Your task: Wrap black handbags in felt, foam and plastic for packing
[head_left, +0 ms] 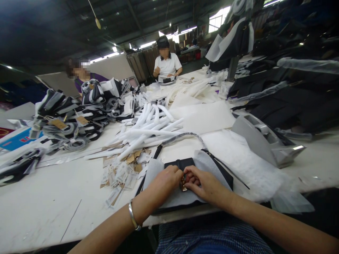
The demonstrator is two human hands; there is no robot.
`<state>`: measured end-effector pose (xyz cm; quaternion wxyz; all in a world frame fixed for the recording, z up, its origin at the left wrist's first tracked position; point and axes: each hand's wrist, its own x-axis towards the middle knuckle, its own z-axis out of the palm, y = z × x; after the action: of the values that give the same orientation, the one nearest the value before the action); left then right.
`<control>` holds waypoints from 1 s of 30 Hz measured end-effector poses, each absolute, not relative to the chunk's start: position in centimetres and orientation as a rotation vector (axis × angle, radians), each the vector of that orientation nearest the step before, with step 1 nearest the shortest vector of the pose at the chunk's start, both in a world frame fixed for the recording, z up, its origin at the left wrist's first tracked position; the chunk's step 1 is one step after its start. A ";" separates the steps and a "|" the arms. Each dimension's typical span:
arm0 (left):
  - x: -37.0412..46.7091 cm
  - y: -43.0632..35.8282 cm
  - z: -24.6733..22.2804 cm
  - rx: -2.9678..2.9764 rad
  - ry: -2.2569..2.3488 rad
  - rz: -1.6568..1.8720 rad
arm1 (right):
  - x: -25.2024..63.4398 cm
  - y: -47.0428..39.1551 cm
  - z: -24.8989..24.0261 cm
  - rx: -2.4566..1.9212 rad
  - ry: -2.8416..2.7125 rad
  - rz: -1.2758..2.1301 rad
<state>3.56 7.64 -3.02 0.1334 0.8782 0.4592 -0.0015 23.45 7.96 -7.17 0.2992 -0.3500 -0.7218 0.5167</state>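
Observation:
A black handbag lies on the table right in front of me, with white tissue paper spread over its body. Its black strap piece shows just beyond my fingers. Between my hands hangs a small gold metal fitting. My left hand is closed at the fitting's upper left, its fingertips partly hidden. From the other side my right hand pinches near the same fitting, fingers curled. A plastic-wrapped handle arches up behind the bag.
Left of the bag lie paper tags. Beyond them are white foam tubes and a heap of wrapped black bags. White sheets and a grey holder stand rightward. Two people sit across the table.

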 end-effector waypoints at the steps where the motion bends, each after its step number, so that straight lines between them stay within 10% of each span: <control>1: 3.7 7.8 -3.0 2.537 1.315 0.024 | 23.5 8.0 -7.1 -0.944 -1.884 1.406; 30: 2.1 6.4 -5.5 1.458 1.110 0.690 | 23.0 7.0 -6.1 -0.917 -2.200 0.979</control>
<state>2.11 6.42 -5.45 0.5577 0.6181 0.4706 0.2924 22.98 6.98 -6.10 0.2786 -0.3419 -0.8199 0.3649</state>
